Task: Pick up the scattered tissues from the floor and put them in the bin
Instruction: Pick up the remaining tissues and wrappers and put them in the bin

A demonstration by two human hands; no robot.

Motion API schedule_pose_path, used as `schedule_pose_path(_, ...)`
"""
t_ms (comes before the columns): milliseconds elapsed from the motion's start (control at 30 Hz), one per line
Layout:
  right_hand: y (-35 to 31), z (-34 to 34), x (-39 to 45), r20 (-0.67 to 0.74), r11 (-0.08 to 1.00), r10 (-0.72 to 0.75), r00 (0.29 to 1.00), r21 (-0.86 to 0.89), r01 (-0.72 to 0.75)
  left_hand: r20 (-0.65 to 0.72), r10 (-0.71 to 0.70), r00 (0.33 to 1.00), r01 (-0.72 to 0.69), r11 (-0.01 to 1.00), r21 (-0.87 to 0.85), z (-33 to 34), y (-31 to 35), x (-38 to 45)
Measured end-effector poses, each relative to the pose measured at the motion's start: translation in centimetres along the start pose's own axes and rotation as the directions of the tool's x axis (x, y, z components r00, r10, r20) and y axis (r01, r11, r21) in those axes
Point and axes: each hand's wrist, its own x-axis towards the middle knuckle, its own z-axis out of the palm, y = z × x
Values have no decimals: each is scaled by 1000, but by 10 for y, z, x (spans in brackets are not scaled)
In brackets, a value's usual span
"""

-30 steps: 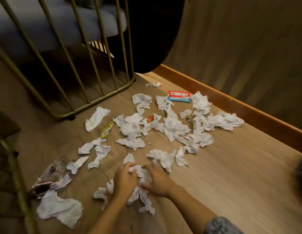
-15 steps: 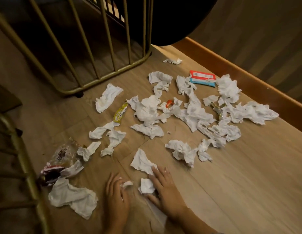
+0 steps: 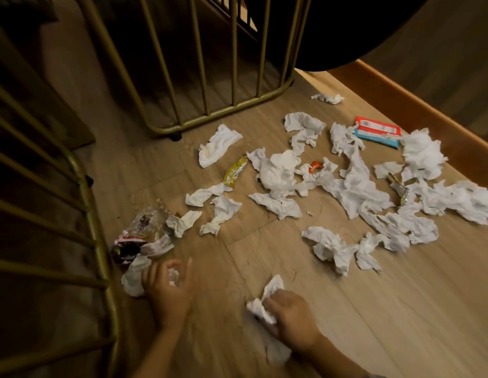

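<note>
Hands: right hand (image 3: 290,319) grips tissue (image 3: 262,304); left hand (image 3: 169,291) holds a scrap.

A wood-plank floor (image 3: 374,309) is lit warmly and dimly. It is bordered by an orange-brown skirting board (image 3: 417,105) below a dark wall (image 3: 442,50). Gold metal chair frames (image 3: 210,77) are seen.

Two hands: left hand (image 3: 169,293), right hand (image 3: 290,316). One red-and-blue pack (image 3: 376,131) near the floor's (image 3: 374,309) far right edge. One yellow wrapper (image 3: 235,171), one orange wrapper (image 3: 315,166), one clear plastic wrapper (image 3: 147,225). Tissues (image 3: 354,186): roughly fifteen crumpled pieces, overlapping, exact count unclear. Two gold wire frames (image 3: 199,64)
</note>
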Motion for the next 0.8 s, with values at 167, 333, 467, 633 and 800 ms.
schedule_pose_path(167,-2,-15,60,-13,940,283,959,203,-275,94,-183,979,153,953,262,4,-36,-4)
schedule_pose_path(333,4,-52,100,-225,859,480,848,319,-401,128,-81,989,66,991,116,3,-27,-8)
schedule_pose_path(467,21,-91,106,-407,836,548,731,287,-467,143,24,989,-17,999,-50,-4,-7,-4)
schedule_pose_path(633,70,-104,91,-386,754,651,653,238,-612,-46,225,973,-228,969,-90,-5,17,41)
schedule_pose_path(800,85,-72,58,-131,681,710,692,-125,-722,200,159,967,-179,980,85,23,10,98)
